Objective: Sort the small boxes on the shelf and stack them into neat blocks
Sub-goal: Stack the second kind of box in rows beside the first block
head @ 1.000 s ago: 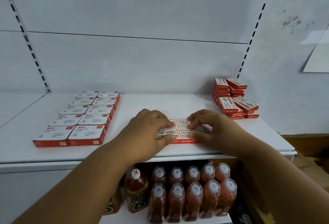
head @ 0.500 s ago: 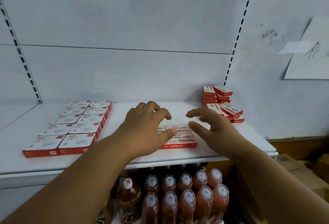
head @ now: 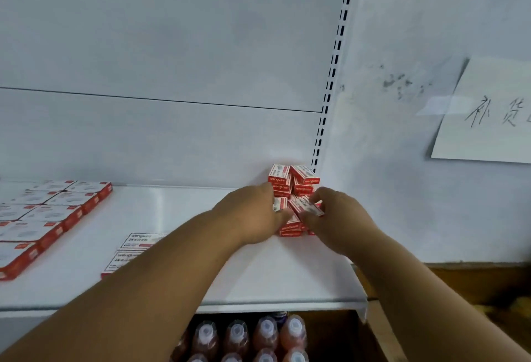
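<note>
While the large flat boxes [head: 48,215] at far left already sit in a tidy block, your work lies at the right. The started block [head: 135,249] lies near the shelf front, partly hidden by your left forearm. Your left hand [head: 253,215] presses against the loose pile of small boxes [head: 293,186] in the back corner; whether its fingers close on a box I cannot tell. Your right hand [head: 336,218] pinches the tilted box [head: 306,207] on top. Lift it squarely, steadying the pile against toppling. The white shelf [head: 178,212] is smooth; bottles [head: 250,338] stand below, a handwritten notice [head: 488,114] hangs right.
</note>
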Motion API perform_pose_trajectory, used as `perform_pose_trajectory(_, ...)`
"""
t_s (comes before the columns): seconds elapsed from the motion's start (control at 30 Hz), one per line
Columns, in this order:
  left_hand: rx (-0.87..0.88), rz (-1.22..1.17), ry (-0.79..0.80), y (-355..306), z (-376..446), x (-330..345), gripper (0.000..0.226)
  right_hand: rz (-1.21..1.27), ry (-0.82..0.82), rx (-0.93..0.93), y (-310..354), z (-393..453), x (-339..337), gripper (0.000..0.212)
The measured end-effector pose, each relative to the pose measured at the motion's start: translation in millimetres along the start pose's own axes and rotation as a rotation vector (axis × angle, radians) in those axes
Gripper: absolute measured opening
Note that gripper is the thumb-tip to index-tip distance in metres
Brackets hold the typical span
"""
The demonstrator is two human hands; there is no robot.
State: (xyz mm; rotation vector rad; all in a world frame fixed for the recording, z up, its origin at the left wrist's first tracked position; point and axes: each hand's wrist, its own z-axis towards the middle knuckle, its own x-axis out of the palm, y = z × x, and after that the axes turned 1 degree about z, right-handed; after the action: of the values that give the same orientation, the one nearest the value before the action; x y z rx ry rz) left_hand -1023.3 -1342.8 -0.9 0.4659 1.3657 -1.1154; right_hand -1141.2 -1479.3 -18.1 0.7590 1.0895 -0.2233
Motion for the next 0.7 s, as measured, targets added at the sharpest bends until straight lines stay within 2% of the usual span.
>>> perform_pose_trajectory(0.2, -0.225, -0.100, -0.079, -13, 12, 9, 0.042, 0.398, 0.074, 0.020, -13, 8, -5, 0.021)
perform_pose_trajectory(0.33, -0.259, -0.259, -0.311, -14, 0, 3, 0.029, 0.738, 0.024, 0.069, -18, 7, -11, 0.020)
perform_pose_trajectory(0.47, -0.286, -0.435, -0.500, -2, -22, -15, 0.022, 1.010, 0.104, 0.039, -9, 2, -18, 0.025)
perform_pose_trajectory(0.53, -0.275, -0.496, -0.528, 6, -34, -24, 0.026, 1.070, 0.149, -0.013, -1, 0, -18, 0.027)
perform_pose_trajectory(0.7, -0.269, -0.590, -0.500, 37, -67, -35, 0.032, 0.960, 0.192, -0.130, 27, -5, -6, 0.027)
